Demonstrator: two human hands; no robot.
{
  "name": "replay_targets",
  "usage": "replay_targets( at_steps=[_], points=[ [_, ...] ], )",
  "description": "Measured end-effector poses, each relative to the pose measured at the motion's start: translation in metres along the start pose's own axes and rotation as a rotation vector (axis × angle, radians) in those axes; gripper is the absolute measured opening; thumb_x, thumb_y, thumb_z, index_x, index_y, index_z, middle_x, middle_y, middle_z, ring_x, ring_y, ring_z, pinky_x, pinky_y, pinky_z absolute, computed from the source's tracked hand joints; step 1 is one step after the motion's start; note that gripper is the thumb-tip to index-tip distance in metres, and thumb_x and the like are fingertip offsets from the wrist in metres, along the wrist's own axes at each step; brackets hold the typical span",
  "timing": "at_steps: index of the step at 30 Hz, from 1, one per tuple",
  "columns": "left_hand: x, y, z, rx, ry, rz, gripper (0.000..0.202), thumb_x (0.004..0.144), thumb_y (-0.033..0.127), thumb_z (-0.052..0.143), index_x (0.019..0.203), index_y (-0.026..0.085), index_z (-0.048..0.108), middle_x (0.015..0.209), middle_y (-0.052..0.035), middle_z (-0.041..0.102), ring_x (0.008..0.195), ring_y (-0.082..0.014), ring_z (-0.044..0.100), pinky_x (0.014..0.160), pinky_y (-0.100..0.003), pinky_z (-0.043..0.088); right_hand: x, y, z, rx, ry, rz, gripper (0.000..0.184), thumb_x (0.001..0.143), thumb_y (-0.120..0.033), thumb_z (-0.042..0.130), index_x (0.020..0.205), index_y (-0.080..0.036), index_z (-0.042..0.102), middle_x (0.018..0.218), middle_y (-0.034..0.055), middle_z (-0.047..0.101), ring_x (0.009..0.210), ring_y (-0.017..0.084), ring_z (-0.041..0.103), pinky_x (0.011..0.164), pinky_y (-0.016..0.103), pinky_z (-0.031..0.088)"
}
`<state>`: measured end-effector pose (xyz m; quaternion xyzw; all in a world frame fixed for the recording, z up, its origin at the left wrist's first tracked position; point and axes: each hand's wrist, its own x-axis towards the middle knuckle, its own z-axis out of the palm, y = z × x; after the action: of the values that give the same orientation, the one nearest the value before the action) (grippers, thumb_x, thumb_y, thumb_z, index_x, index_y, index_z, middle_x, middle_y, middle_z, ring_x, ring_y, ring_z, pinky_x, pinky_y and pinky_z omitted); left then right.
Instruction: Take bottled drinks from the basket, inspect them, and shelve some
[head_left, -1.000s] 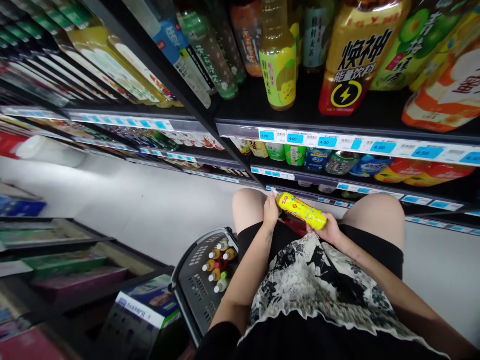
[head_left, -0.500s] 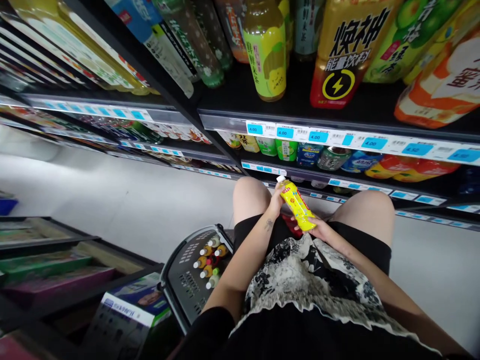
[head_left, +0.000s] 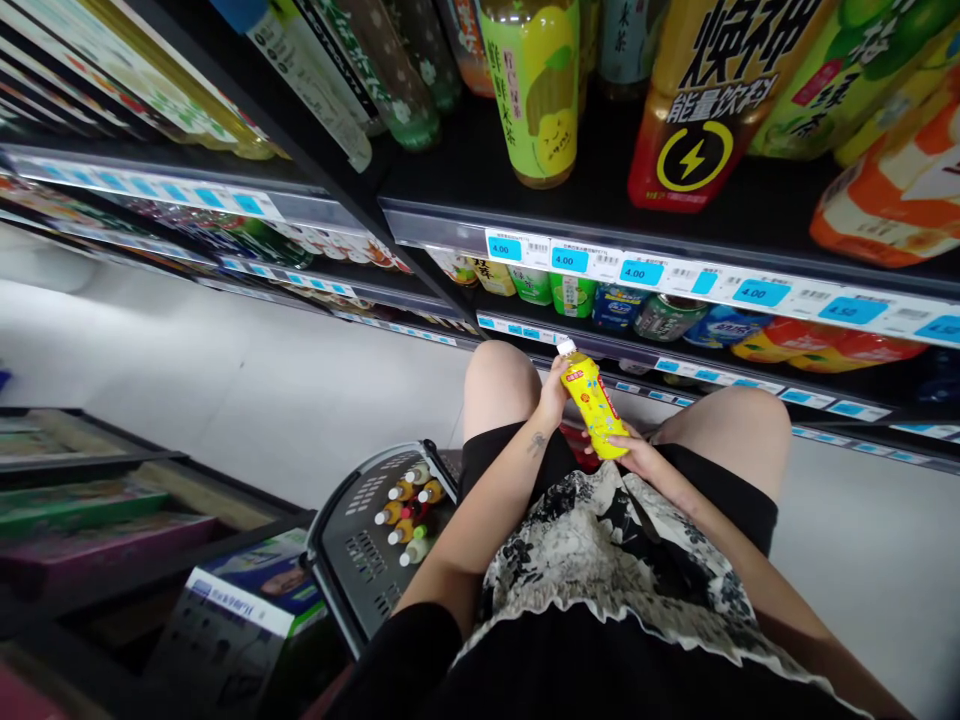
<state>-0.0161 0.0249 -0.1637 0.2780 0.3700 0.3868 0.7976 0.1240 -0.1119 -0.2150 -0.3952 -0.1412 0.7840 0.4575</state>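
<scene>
A person in black shorts (head_left: 720, 495) and a black top with a cream-and-black floral panel (head_left: 600, 560) edged in a ruffled hem, bare knees at twelve o'clock, a small dark tattoo (head_left: 537, 441) on the left wrist.

**Shelves and floor**

Black shelves (head_left: 600, 215) carried rows of bottled drinks: a lime-green bottle (head_left: 534, 85) and an energy drink bottle (head_left: 694, 100) stood on the upper board, above blue price tags (head_left: 641, 272). Cans (head_left: 664, 318) lined the board below. A grey basket (head_left: 356, 545) of small bottles (head_left: 405, 505) sat on the pale floor (head_left: 247, 380).
</scene>
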Motion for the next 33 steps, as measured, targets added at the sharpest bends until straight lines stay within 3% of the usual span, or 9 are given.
replay_targets(
  at_steps=[5, 8, 12, 15, 18, 21, 24, 27, 33],
  points=[
    [0.0, 0.002, 0.003, -0.064, -0.015, 0.0, 0.057, 0.071, 0.061, 0.069, 0.105, 0.016, 0.06, 0.097, -0.0142, 0.077, 0.107, -0.0383, 0.073, 0.094, -0.048, 0.054, 0.004, -0.001, 0.003, -0.093, 0.087, -0.032, 0.08, 0.053, -0.03, 0.092, 0.126, -0.017, 0.063, 0.111, 0.011, 0.075, 0.091, 0.027, 0.075, 0.081, 0.038, 0.063],
    [0.003, 0.004, 0.004, -0.155, -0.016, -0.034, 0.048, 0.072, 0.056, 0.06, 0.096, 0.015, 0.065, 0.095, -0.017, 0.077, 0.114, -0.0409, 0.07, 0.096, -0.049, 0.053, 0.007, 0.001, 0.004, -0.284, 0.182, -0.105, 0.083, 0.048, -0.033, 0.096, 0.122, -0.016, 0.064, 0.117, 0.0113, 0.073, 0.102, 0.028, 0.072, 0.098, 0.044, 0.058],
    [0.007, 0.006, 0.007, -0.236, 0.046, -0.035, 0.039, 0.078, 0.045, 0.048, 0.088, 0.015, 0.069, 0.102, -0.0177, 0.077, 0.119, -0.0368, 0.068, 0.103, -0.046, 0.05, 0.008, 0.005, 0.007, -0.752, 0.372, -0.44, 0.078, 0.063, -0.046, 0.092, 0.128, -0.014, 0.063, 0.122, 0.0134, 0.07, 0.11, 0.03, 0.068, 0.102, 0.048, 0.055],
    [0.009, 0.006, 0.011, -0.214, 0.08, -0.069, 0.044, 0.088, 0.042, 0.043, 0.093, 0.012, 0.074, 0.103, -0.0169, 0.077, 0.12, -0.0336, 0.068, 0.106, -0.044, 0.048, 0.004, 0.005, 0.006, -1.098, 0.609, -0.705, 0.069, 0.078, -0.043, 0.082, 0.138, -0.016, 0.061, 0.123, 0.0125, 0.067, 0.111, 0.028, 0.067, 0.1, 0.045, 0.055],
    [0.009, 0.005, 0.014, -0.211, 0.084, -0.166, 0.05, 0.093, 0.044, 0.037, 0.094, 0.011, 0.075, 0.094, -0.0164, 0.077, 0.116, -0.0342, 0.069, 0.104, -0.045, 0.049, -0.002, 0.003, 0.003, -1.375, 0.778, -0.86, 0.062, 0.088, -0.038, 0.072, 0.145, -0.019, 0.059, 0.123, 0.0127, 0.065, 0.111, 0.028, 0.065, 0.098, 0.043, 0.055],
    [0.009, 0.003, 0.015, -0.207, 0.041, -0.192, 0.052, 0.09, 0.047, 0.039, 0.087, 0.01, 0.076, 0.087, -0.0178, 0.075, 0.106, -0.0361, 0.071, 0.099, -0.047, 0.051, -0.007, 0.0, 0.0, -1.57, 0.85, -0.99, 0.057, 0.091, -0.035, 0.068, 0.145, -0.019, 0.059, 0.122, 0.014, 0.063, 0.106, 0.028, 0.064, 0.094, 0.043, 0.054],
    [0.008, 0.003, 0.014, -0.218, -0.051, -0.149, 0.048, 0.082, 0.054, 0.054, 0.082, 0.011, 0.075, 0.083, -0.0165, 0.074, 0.1, -0.0374, 0.072, 0.098, -0.049, 0.051, -0.01, -0.001, 0.0, -1.628, 0.88, -1.075, 0.05, 0.094, -0.035, 0.068, 0.14, -0.019, 0.061, 0.121, 0.0151, 0.062, 0.104, 0.028, 0.062, 0.094, 0.042, 0.051],
    [0.005, 0.004, 0.014, -0.208, -0.166, -0.143, 0.045, 0.073, 0.059, 0.064, 0.076, 0.014, 0.072, 0.079, -0.0143, 0.07, 0.106, -0.0404, 0.069, 0.101, -0.053, 0.049, -0.01, 0.0, 0.001, -1.549, 0.888, -1.084, 0.048, 0.094, -0.034, 0.067, 0.139, -0.017, 0.062, 0.122, 0.0164, 0.06, 0.109, 0.029, 0.061, 0.099, 0.044, 0.05],
    [0.0, 0.007, 0.015, -0.172, -0.309, -0.144, 0.043, 0.069, 0.06, 0.063, 0.067, 0.017, 0.064, 0.08, -0.0141, 0.064, 0.113, -0.0415, 0.065, 0.1, -0.052, 0.05, -0.011, 0.004, 0.002, -1.487, 0.887, -1.105, 0.047, 0.091, -0.031, 0.069, 0.135, -0.016, 0.063, 0.121, 0.0171, 0.062, 0.11, 0.031, 0.06, 0.101, 0.047, 0.049]
  ],
)
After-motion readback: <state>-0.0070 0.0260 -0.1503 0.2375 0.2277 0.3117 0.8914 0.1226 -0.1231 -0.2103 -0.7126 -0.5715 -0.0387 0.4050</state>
